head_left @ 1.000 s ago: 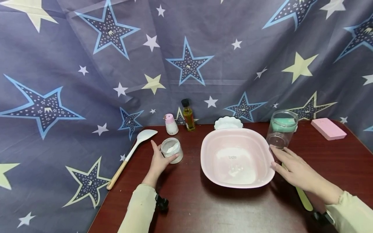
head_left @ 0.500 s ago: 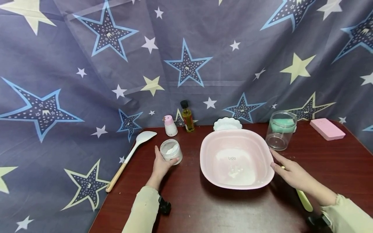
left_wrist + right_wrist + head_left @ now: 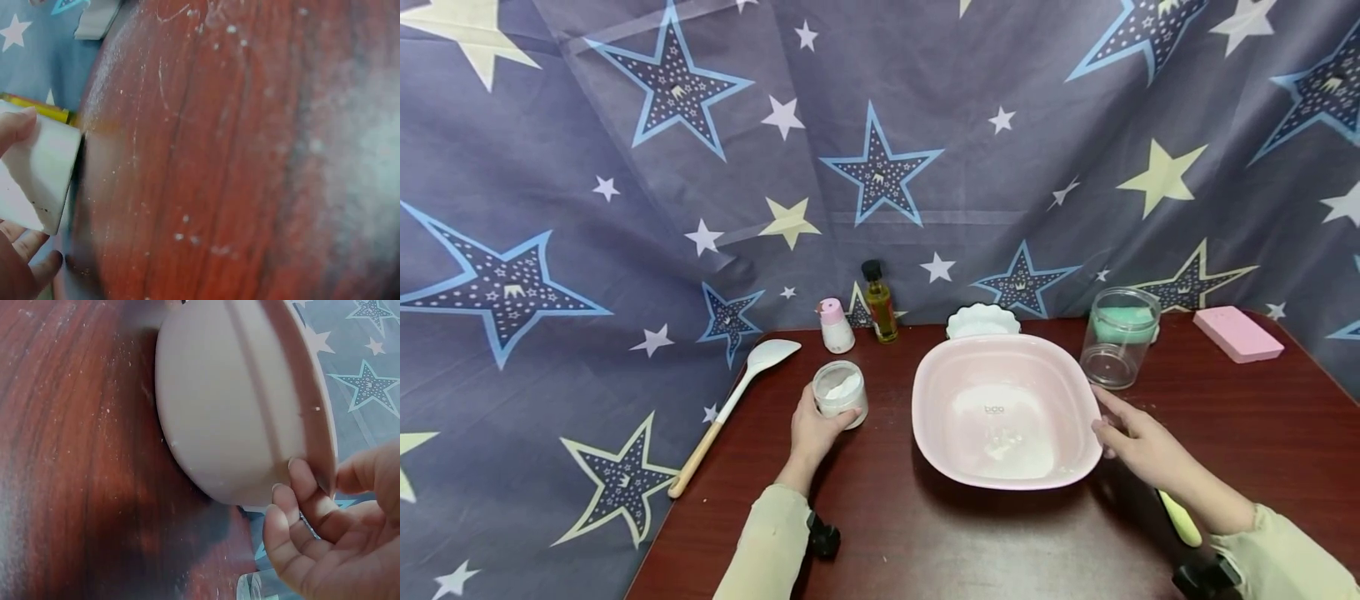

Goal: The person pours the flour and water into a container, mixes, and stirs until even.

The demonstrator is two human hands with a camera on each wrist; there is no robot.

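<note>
Two grips have just firmed: the fingers of my left hand (image 3: 812, 434) clasp the jar (image 3: 837, 403) at left; those of my right hand (image 3: 1152, 456) pinch the pink basin's (image 3: 934, 417) right rim. Both seem steady. The table (image 3: 887, 492) leaves room between; the canister (image 3: 1108, 364) crowds the far right edge.

Glossy pink basin (image 3: 934, 400), plastic from where I stand, small clear smooth-walled jar (image 3: 857, 402), shiny wood-grain table (image 3: 925, 546), creased cloth backdrop (image 3: 737, 196)

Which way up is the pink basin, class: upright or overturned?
Upright: the head view looks down into the pink basin, where lettering shows inside. Whether it sits level, I cannot tell.
</note>
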